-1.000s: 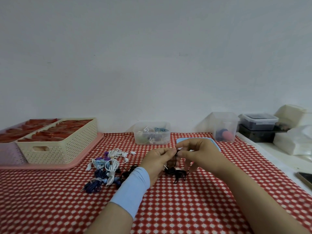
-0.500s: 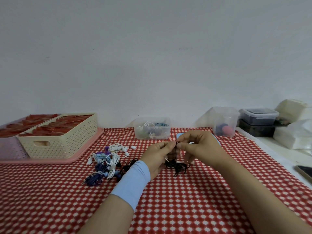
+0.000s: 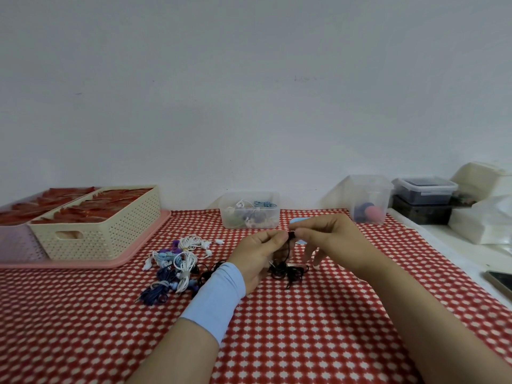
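**Both hands pinch the black cord at mid-frame**

Your left hand and right hand meet fingertip to fingertip, each pinching the top of the black earphone cord. Its tangled rest hangs below them and seems to rest on the red checked cloth. You look to be sorting out or winding this cord, though I cannot tell which. Next, hold one pinch fixed and draw the strand with the other so the bundle doesn't knot. The bare cloth toward the lower frame gives you room. The pile of earphones lies close to the left of your left wrist, and the blue lid and clear tub sit just behind. At the right edge the cloth ends near a phone.
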A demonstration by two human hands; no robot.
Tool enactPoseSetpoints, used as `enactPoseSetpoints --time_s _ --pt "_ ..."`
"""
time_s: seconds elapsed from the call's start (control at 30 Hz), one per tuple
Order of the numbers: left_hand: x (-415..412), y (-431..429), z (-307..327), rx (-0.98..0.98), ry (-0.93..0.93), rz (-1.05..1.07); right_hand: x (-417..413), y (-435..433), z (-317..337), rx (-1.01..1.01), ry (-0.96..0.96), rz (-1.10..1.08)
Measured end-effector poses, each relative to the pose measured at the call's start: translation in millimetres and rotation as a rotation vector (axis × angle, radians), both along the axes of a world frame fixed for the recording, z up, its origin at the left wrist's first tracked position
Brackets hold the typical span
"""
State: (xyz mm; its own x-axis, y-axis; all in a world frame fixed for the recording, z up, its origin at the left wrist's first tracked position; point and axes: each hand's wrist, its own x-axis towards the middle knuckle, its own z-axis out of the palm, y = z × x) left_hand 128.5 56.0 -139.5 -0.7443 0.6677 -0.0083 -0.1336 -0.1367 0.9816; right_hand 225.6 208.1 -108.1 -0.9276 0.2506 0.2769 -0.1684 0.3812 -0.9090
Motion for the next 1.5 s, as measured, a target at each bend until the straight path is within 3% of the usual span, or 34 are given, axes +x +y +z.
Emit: enactPoseSetpoints --time_s 0.3,0.63,1.0,1.23,1.37,1.5 --pt "-2.2 -2.9 0.7 0.041 0.092 -0.053 0.4 4.4 -2.4 -0.328 -0.150 0.131" --pt "-2.5 -6.7 2.7 0.091 0.046 -0.179 -0.9 7.9 -2.3 -0.442 -0.272 0.261" --pt "-7.3 -7.4 6.7 0.108 0.055 -0.116 -3.8 5.0 -2.4 -0.228 -0.165 0.047" --pt "-12.6 -15.7 13.2 0.146 0.059 -0.056 -9.8 0.7 -14.5 0.338 -0.270 0.087" --pt "-14.9 -23.5 18.7 0.128 0.089 -0.042 -12.4 3.4 -15.6 0.266 -0.198 0.019" --pt "-15.6 -31.2 23.2 0.084 0.173 0.124 -11.0 0.7 -14.9 0.174 -0.174 -0.018"
